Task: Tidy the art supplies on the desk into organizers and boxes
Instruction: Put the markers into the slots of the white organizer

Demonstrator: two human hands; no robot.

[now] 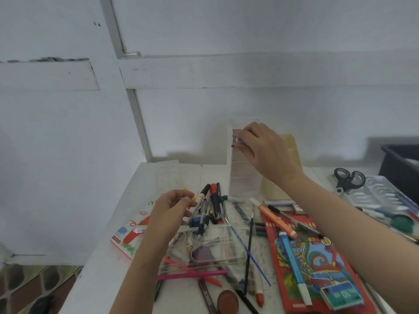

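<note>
Cluttering the white desk [104, 275], pens [210, 205] lie before a white wall [226, 30].

Bare forearms to the left hand [172, 207] and right hand [260, 146] — 1 right fingernail painted dark red.

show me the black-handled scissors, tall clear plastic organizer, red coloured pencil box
black-handled scissors [348, 182]: head view, handles
tall clear plastic organizer [243, 177]: head view, front
red coloured pencil box [317, 257]: head view, lid
</note>
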